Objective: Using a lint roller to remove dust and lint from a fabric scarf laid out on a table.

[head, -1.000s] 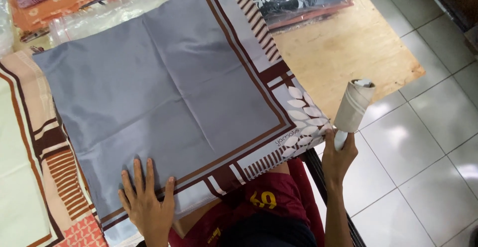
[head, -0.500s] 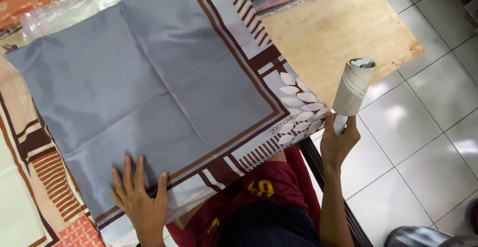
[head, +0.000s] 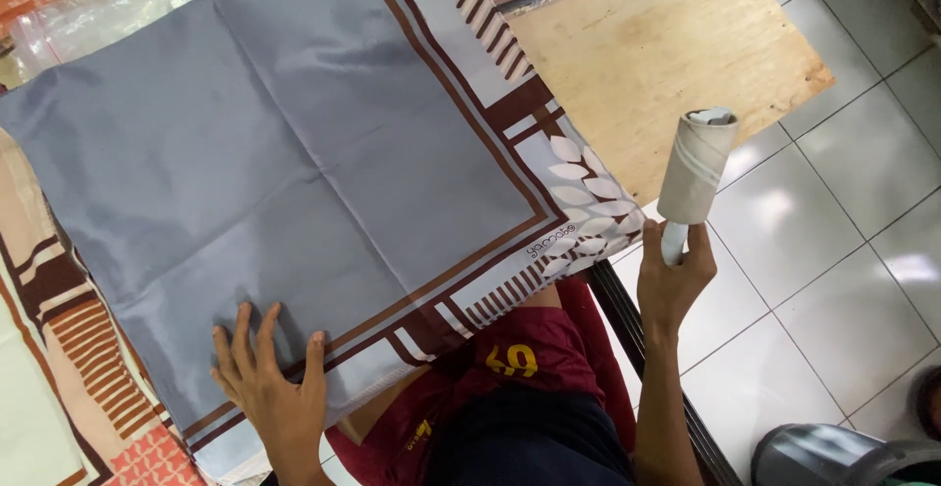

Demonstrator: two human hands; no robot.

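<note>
Looking down from the head camera, the biggest thing by far is the grey scarf [head: 294,182], a square of satiny grey cloth with a brown-and-white striped border and a white leaf print at its right corner. It's spread flat over the counter [head: 667,65], a bare plywood top that only shows at the upper right. The near corner of the scarf hangs a bit over the counter edge, above the person's dark red shirt [head: 520,368].

Off to the right is the white tiled floor [head: 843,251], and at the bottom right corner there's a grey bin [head: 833,452]. Only its rim shows, so can't tell what's in it, if anything.

More cloth pokes out from under the scarf on the left, cream and brown patterned fabric [head: 69,368]. Along the top left there's some clear plastic wrap [head: 127,6], crumpled, contents not readable from here.

Left hand [head: 270,383] lies flat on the near edge of the scarf, fingers spread, palm down, pressing on the cloth without clutching it. So an open grip there.

Right hand [head: 674,280] is out past the counter edge, over the floor, with its grip closed around the handle of a lint roller [head: 696,177]. The roller stands upright, tilted slightly, clear of the scarf and not touching it.
</note>
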